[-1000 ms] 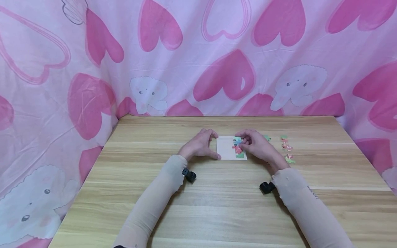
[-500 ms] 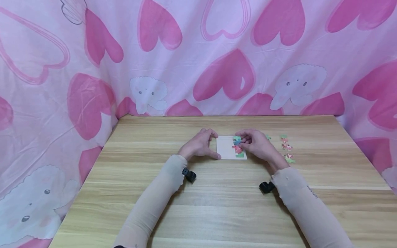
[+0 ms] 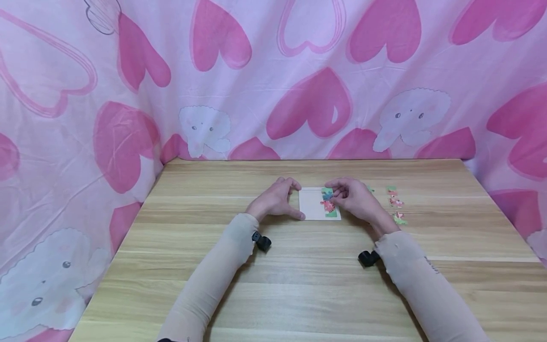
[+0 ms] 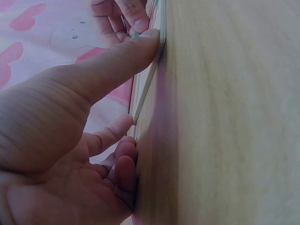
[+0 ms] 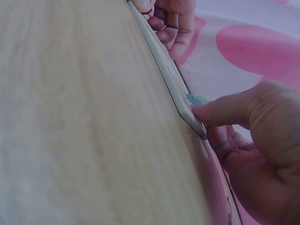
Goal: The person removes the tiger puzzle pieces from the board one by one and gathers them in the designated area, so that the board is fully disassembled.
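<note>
In the head view, my left hand spans the left side of a white square tray, thumb at the near corner, index finger at the far one; the left wrist view shows the thumb on the tray's rim. Over the tray's far right part, my right hand pinches a blue-green puzzle piece. In the right wrist view a green bit of that piece shows at the thumb tip, above the rim. Red-and-green puzzle pieces lie in the tray's right side, nearer me.
Right of my right hand, several loose puzzle pieces lie on the wooden table: a column with red and green ones, a green one nearer me, and one partly hidden behind the hand. A pink heart-patterned cloth hangs behind.
The blue-green piece at my right fingertips has shifted slightly and looks flatter over the tray. Both hands have stayed almost where they were.
</note>
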The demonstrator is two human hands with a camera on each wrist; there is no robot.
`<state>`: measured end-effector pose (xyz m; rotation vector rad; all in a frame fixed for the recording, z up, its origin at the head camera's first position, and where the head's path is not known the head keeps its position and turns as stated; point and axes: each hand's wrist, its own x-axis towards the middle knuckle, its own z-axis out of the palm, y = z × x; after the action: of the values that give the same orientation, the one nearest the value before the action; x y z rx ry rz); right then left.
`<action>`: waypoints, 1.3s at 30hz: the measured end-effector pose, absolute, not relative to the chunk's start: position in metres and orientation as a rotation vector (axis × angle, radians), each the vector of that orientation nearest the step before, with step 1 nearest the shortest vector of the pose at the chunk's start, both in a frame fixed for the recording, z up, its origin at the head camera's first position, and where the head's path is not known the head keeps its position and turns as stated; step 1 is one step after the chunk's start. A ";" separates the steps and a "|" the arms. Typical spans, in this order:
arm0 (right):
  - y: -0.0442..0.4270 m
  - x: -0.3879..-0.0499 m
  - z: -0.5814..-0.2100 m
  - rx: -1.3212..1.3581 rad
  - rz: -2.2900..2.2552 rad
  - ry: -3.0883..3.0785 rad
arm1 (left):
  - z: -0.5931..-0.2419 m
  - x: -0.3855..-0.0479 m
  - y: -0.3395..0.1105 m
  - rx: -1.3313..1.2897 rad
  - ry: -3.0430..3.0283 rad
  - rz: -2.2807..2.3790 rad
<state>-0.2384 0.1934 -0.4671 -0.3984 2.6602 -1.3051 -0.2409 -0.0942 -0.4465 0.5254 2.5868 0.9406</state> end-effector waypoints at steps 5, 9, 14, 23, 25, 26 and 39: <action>0.195 -0.239 -0.468 -0.422 -1.263 2.709 | -0.447 -0.241 -0.094 0.519 2.583 0.937; 0.195 -0.238 -0.467 -0.442 -1.236 2.736 | -0.447 -0.241 -0.094 0.520 2.583 0.936; 0.198 -0.239 -0.464 -0.474 -1.212 2.749 | -0.447 -0.241 -0.094 0.524 2.582 0.943; 0.223 -0.236 -0.446 -0.373 -1.291 2.698 | -0.448 -0.242 -0.095 0.526 2.582 0.949; 0.229 -0.236 -0.442 -0.352 -1.313 2.673 | -0.448 -0.242 -0.095 0.529 2.587 0.942; 0.233 -0.237 -0.440 -0.346 -1.319 2.664 | -0.448 -0.242 -0.095 0.531 2.590 0.937; 0.251 -0.237 -0.433 -0.330 -1.252 2.779 | -0.446 -0.242 -0.095 0.530 2.593 0.936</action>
<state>-0.2367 0.2508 -0.4328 -0.3302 2.7792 -1.2524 -0.2419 -0.0952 -0.4464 0.5304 2.5933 0.9360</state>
